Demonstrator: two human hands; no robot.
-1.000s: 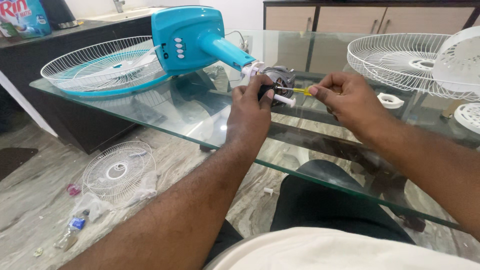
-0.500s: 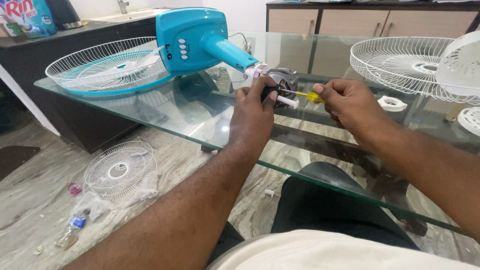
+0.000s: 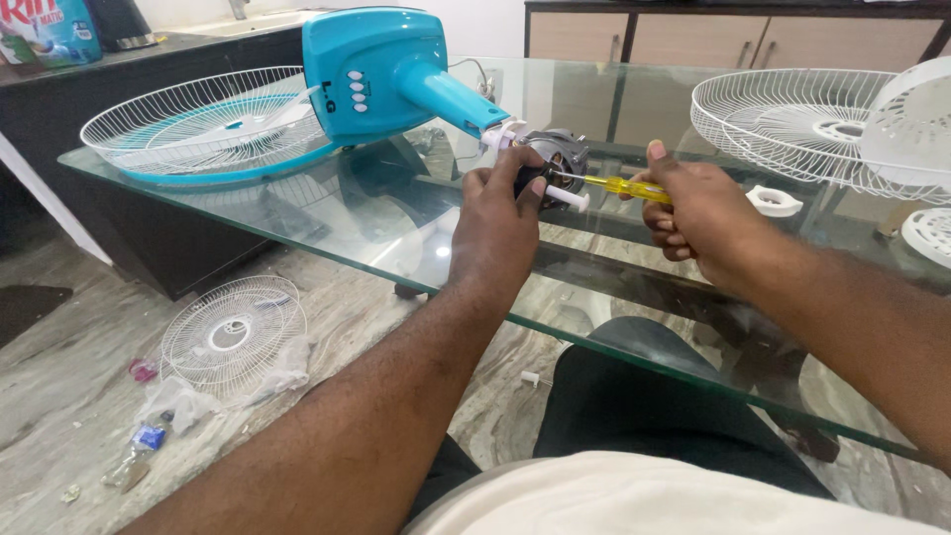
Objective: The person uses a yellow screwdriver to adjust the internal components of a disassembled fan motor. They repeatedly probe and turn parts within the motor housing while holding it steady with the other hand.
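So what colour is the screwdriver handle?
Yellow: the screwdriver handle shows in the head view, in the right hand.

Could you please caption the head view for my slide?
Left hand steadies fan motor; right hand applies yellow screwdriver.

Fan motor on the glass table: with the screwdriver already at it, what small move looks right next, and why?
Probably a turn of the yellow-handled screwdriver while keeping the grip steady. The right hand holds its handle with the shaft pointed into the fan motor, and the left hand braces the motor beside its white shaft. Whether the tip sits in a screw head cannot be seen.
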